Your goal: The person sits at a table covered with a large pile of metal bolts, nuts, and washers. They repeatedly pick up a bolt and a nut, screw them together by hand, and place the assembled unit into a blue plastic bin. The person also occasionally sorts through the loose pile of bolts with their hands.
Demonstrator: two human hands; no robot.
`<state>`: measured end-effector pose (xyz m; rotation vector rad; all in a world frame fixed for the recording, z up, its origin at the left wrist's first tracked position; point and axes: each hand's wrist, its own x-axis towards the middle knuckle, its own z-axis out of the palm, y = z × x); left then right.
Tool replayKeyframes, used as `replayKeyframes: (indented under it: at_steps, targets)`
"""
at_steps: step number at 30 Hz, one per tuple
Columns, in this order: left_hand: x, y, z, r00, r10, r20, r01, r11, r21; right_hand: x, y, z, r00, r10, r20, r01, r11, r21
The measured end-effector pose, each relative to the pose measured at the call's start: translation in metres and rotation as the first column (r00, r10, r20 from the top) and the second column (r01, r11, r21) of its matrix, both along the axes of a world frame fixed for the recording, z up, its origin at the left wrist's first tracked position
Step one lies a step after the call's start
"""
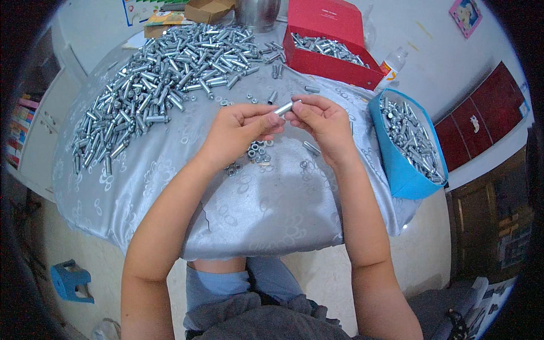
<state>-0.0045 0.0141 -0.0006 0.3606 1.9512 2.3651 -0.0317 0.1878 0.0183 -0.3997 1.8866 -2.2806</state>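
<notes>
Above the middle of the table, my left hand and my right hand pinch a silvery expansion bolt from its two ends. It slants up toward the right, and my fingertips cover both ends. Under and beside my left hand lie several loose hex nuts and washers. A few metal sleeves rest near my hands, one sleeve below the right wrist and another sleeve just beyond the right fingers. A large heap of expansion bolts spreads over the table's far left.
A red box with its lid up holds more bolts at the back. At the right edge stands a blue fabric bin full of bolts, with a plastic bottle behind it. A metal pot and cardboard box stand at the far side.
</notes>
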Motion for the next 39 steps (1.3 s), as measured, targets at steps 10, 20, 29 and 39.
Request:
replayKeyframes:
  at_steps: [10, 20, 29, 39]
  targets:
    - [0.002, -0.005, -0.001, 0.997, 0.071, 0.037, -0.061, 0.974, -0.218, -0.004, -0.005, -0.013, 0.991, 0.109, -0.073, -0.094, 0.978, 0.187]
    - [0.009, -0.008, 0.007, 0.990, -0.056, 0.126, 0.078, 0.982, -0.174, -0.003, -0.009, -0.012, 0.983, 0.142, -0.116, -0.120, 0.977, 0.175]
    - [-0.006, -0.027, 0.005, 0.936, 0.113, 0.333, -0.139, 0.989, 0.056, -0.019, -0.001, -0.036, 0.851, -0.125, -0.510, 0.441, 0.697, 0.565]
    - [-0.004, -0.032, 0.008, 0.934, 0.045, 0.355, -0.135, 0.963, 0.233, -0.042, -0.005, -0.028, 0.862, 0.202, -0.465, 0.381, 0.349, 0.856]
